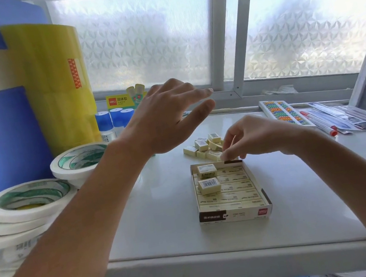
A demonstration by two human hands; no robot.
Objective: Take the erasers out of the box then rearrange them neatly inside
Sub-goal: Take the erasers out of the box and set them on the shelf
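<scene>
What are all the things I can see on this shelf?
box: one, white and brown, middle of shelf, layer of erasers inside
erasers on top: two, cream, lying on that layer
loose erasers: small pile, cream, behind box
tape rolls: several, white, left side
yellow tape stack: one, back left
glue sticks: three blue caps, back
bead board: one, multicoloured, right
red-tipped pen: one, right
shelf: white
left hand: open, raised over shelf
right hand: fingertips pinched at box's far edge; held item unclear
</scene>
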